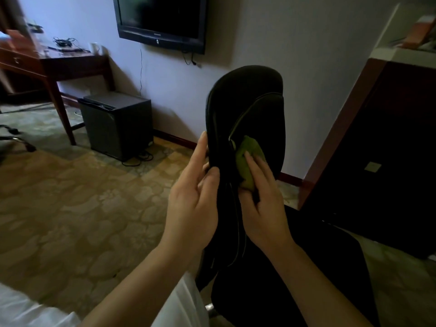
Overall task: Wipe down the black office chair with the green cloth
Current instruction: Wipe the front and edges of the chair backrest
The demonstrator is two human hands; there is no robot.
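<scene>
The black office chair (250, 105) stands in front of me, its tall backrest seen almost edge-on and its seat dark at the lower right. My left hand (193, 197) grips the backrest's left edge, thumb on the near side and fingers round the far side. My right hand (262, 204) holds the bunched green cloth (247, 159) and presses it against the backrest's inner face beside a pale seam. Most of the cloth is hidden under my fingers.
A small dark fridge (118, 123) stands on the patterned carpet by the wall, cables trailing beside it. A wooden desk (59, 64) is at the far left, a wall television (160, 20) above. A dark wooden cabinet (377, 149) is close on the right. White bedding (28, 310) lies at the bottom left.
</scene>
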